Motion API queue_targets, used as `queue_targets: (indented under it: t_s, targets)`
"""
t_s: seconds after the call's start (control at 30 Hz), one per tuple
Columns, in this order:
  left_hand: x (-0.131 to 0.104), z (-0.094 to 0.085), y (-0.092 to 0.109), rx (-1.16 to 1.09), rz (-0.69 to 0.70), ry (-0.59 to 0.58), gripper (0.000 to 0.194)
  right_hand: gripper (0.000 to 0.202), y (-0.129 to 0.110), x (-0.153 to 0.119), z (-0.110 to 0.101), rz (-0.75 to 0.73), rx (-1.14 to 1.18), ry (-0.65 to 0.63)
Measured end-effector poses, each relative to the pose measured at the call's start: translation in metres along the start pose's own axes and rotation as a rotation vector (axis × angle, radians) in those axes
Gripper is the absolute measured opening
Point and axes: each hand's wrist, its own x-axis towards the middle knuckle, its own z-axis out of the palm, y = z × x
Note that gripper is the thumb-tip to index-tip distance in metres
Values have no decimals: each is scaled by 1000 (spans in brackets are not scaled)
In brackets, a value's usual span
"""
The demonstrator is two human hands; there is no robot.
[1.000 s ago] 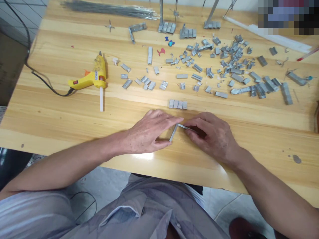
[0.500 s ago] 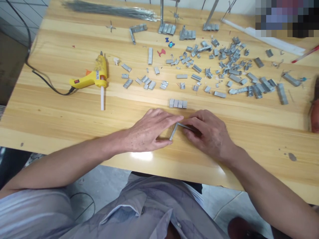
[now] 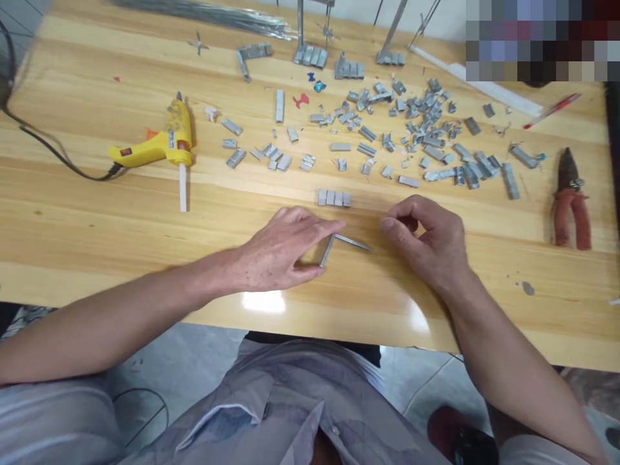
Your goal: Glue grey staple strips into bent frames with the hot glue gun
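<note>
My left hand (image 3: 278, 252) lies on the table with its thumb and fingers about one arm of a bent metal strip (image 3: 352, 242). The strip forms an angle, and its other arm points right, free of both hands. Apart from it, on the right, is my right hand (image 3: 431, 242), its fingers curled and the thumb tip close to the index finger; nothing shows between them. Just beyond my left fingertips stands a short row of grey metal staple-like blocks (image 3: 334, 198).
A yellow glue gun (image 3: 169, 145) with a white stick lies at the left. Many loose metal pieces (image 3: 436, 139) spread across the middle and right. Red-handled pliers (image 3: 572, 206) and a red pen (image 3: 552, 111) are at the right, a wire bundle (image 3: 208, 16) at the back.
My right hand has let go of the bent strip and moved right, away from it. My left hand stays on the strip. The view has shifted right, bringing the whole pliers into sight.
</note>
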Motion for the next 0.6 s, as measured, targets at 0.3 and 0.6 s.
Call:
queue_targets:
  t_s: [0.3,0.6]
  targets:
    - [1,2,-2,-8,14,11,72,11,-6,-4,14,-166,-61,-152]
    - [1,3,-4,-13,9,19,72,12,-11,-8,27,-247,-164,-205]
